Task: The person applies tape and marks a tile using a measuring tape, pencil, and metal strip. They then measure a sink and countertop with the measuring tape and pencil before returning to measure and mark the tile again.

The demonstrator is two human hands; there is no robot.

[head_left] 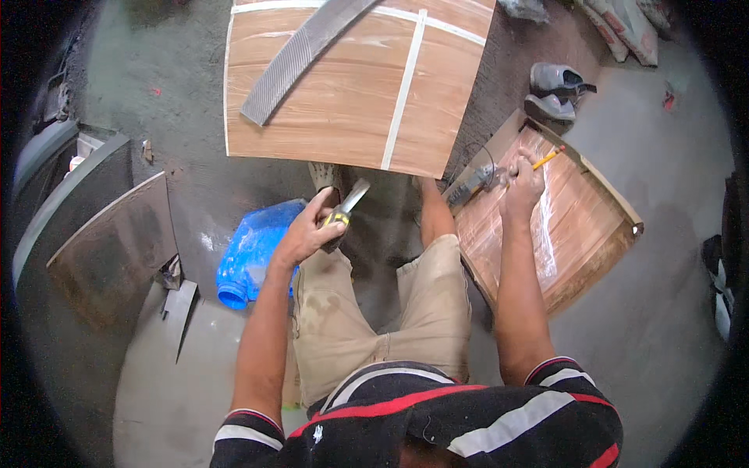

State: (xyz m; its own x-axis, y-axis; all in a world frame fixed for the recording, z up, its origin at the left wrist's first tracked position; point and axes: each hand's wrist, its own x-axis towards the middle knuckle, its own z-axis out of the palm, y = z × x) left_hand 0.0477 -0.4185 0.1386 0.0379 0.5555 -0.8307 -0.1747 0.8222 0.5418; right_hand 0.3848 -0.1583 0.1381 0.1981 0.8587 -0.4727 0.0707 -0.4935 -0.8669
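left hand: wrapped around a yellow-handled scraper, blade up, over the knee.
right hand: pinching a pencil, tip at the small wood panel on the floor.
tip: i'd say press that panel flat, mark slowly.
nearby: blue jug, big panel.

Black shirt with red and white stripes, khaki shorts

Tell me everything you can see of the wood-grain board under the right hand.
The wood-grain board lies flat on the concrete floor to the person's right, turned cornerwise. Its glossy, reddish-brown face looks laminated, with a raised pale wooden rim along its far edges. The right hand rests on its upper corner holding a yellow pencil; a grey tool lies at that corner.
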